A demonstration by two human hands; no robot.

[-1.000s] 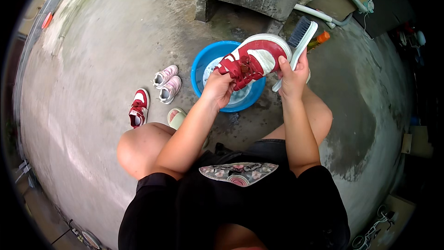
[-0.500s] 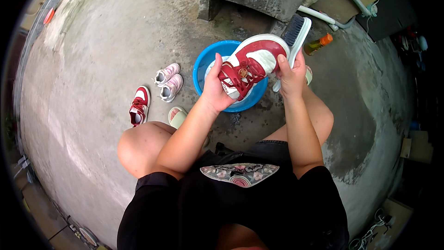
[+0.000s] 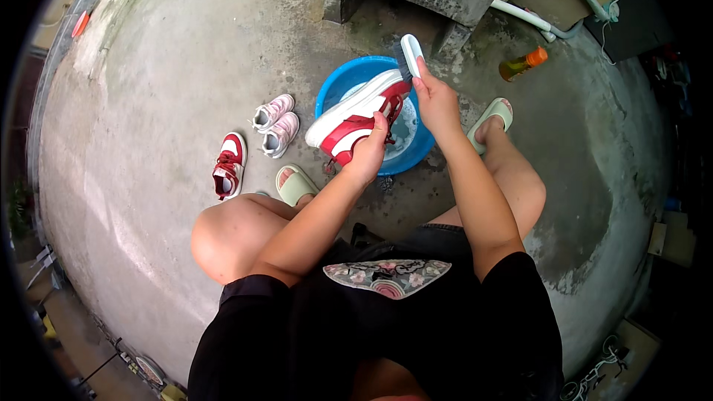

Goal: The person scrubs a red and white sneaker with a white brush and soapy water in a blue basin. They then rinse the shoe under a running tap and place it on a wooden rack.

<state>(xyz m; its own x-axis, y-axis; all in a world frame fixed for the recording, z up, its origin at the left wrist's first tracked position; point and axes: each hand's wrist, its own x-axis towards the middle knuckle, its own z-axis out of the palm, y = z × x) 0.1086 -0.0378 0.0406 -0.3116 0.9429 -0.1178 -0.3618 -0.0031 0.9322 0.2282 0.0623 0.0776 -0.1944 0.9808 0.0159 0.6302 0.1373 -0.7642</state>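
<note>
Red sneaker (image 3: pixel 355 117) in left grip (image 3: pixel 368 154), brush (image 3: pixel 408 56) in right grip (image 3: pixel 437 100), over basin (image 3: pixel 349 78)

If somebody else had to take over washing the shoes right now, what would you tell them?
Left hand holds the red and white sneaker over the blue basin.
Right hand holds the scrub brush, bristles at the sneaker's end.
On the concrete to the left: its red mate and a pair of small pink shoes.
An orange-capped bottle lies to the right.
Done: one sneaker is in hand under the brush.
Left: probably the other three shoes.
</note>
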